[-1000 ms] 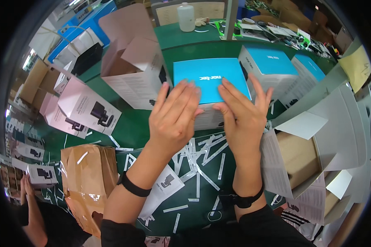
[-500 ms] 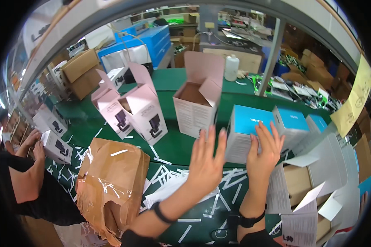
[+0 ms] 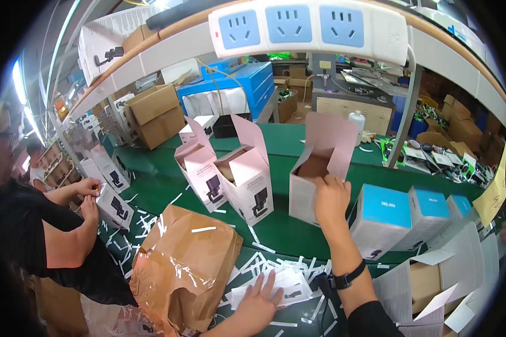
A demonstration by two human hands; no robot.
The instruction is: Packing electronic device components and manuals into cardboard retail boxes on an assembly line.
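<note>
Fingers of our right hand point(image 3: 332, 197) curl at the near rim of the open white carton point(image 3: 301, 200), their tips hidden, so we cannot tell whether they grip. The carton stands ahead of us on the green bench point(image 3: 281, 238), long axis upright, open end up, lid point(image 3: 333, 133) raised. Our left hand point(image 3: 257, 305), fingers spread wide, partly covers white papers point(image 3: 295, 287).

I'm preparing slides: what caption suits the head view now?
Right hand at an open box, left hand over white paper, blue-topped boxes standing to the right.
</note>
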